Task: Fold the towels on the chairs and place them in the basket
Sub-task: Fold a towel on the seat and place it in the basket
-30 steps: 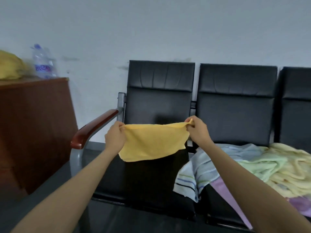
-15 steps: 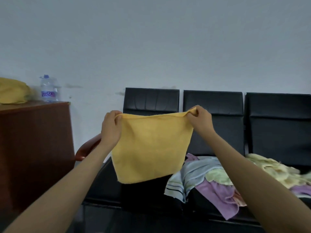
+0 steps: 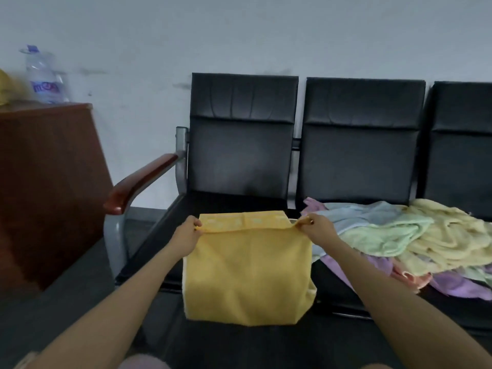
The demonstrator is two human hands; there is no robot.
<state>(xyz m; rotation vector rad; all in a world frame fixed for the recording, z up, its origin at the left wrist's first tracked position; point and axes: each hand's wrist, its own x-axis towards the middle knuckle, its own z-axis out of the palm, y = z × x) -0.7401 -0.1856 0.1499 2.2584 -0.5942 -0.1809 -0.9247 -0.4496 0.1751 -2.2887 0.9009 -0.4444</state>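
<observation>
A yellow towel point(image 3: 247, 272) is stretched between my hands over the front of the leftmost black chair seat point(image 3: 213, 206). Its far part lies on the seat and the rest hangs down over the seat's front edge. My left hand point(image 3: 187, 237) pinches the towel's left corner and my right hand point(image 3: 315, 227) pinches the right corner. A loose heap of towels point(image 3: 394, 235) in pale blue, green, cream and purple covers the middle seat to my right. No basket is in view.
Three black chairs stand in a row against a grey wall, with a wooden armrest point(image 3: 138, 182) at the left end. A brown wooden cabinet point(image 3: 45, 182) stands at the left with a water bottle point(image 3: 44, 75) and something yellow on top.
My hands have come down from chest height with the yellow towel. It was hanging free in the air and now lies partly on the left seat.
</observation>
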